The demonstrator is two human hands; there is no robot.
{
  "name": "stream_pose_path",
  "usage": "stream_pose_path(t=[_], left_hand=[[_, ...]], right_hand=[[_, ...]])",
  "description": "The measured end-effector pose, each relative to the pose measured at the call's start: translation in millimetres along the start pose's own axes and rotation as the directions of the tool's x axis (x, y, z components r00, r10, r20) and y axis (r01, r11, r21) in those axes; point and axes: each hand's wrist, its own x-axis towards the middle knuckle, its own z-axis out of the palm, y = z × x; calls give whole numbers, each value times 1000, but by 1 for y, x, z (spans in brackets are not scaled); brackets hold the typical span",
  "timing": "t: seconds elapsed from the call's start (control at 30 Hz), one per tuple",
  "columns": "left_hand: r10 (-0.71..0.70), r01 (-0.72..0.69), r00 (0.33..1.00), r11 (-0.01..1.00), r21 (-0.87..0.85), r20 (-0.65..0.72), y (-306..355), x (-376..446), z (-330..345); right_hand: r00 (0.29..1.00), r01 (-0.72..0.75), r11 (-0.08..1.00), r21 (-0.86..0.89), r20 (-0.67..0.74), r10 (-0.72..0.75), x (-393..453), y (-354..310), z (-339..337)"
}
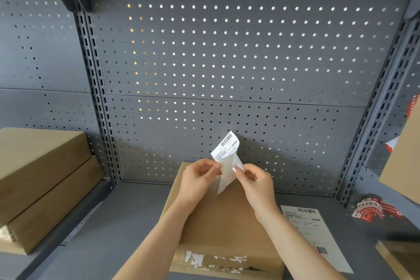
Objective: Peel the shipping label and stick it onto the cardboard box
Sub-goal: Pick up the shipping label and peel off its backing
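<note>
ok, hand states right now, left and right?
Left hand: closed, pinching the shipping label at its edge.
Right hand: closed, pinching the backing sheet being peeled away, above the cardboard box.

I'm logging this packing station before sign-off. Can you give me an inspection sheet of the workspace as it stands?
Surface: grey metal shelf, bare in front of the stacked boxes.
Job's things: shipping label partly peeled from its backing, held above the cardboard box.
Clutter: two stacked boxes at left; spare label sheet and red-and-white tape roll at right.
Grippers: left hand and right hand both pinch the label with their fingers.
Cables: nothing seen.
Surroundings: grey pegboard behind.
</note>
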Motion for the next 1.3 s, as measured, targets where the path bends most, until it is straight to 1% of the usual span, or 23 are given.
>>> stream_pose_path(t=[0.13, 0.27, 0.37, 0.53, 0.63, 0.87, 1.03, 1.17, 1.3], left_hand=[[-33, 32, 997, 999, -12, -64, -2, 1, 0], [-36, 34, 987, 999, -16, -155, -2, 1, 0], [-15, 22, 971, 999, 28, -239, 0, 0, 0], [50, 2, 929, 990, 140, -367, 5, 0, 1], [61, 5, 906, 988, 155, -418, 7, 1, -1], [0, 75, 871, 988, 133, -491, 10, 2, -29], [7, 105, 847, 978, 180, -531, 8, 3, -57], [-8, 134, 807, 976, 170, -590, 1, -2, -73], [-38, 159, 780, 978, 139, -624, 0, -7, -76]], right_hand=[[999, -13, 1000, -20, -35, 12, 1, 1, 1], [996, -16, 1000, -4, -91, 16, 2, 2, -1], [990, -2, 1000, 7, -139, 3, 1, -1, -3], [977, 28, 999, -31, -210, -34, 0, -4, -5], [964, 35, 998, -56, -261, -48, 4, -2, -12], [943, 22, 994, -111, -328, -58, 3, -4, -45], [925, -16, 993, -113, -379, -28, 1, -1, -57], [910, -61, 992, -110, -415, 10, 1, 2, -64], [909, -55, 994, -95, -418, 10, -2, 0, -67]])
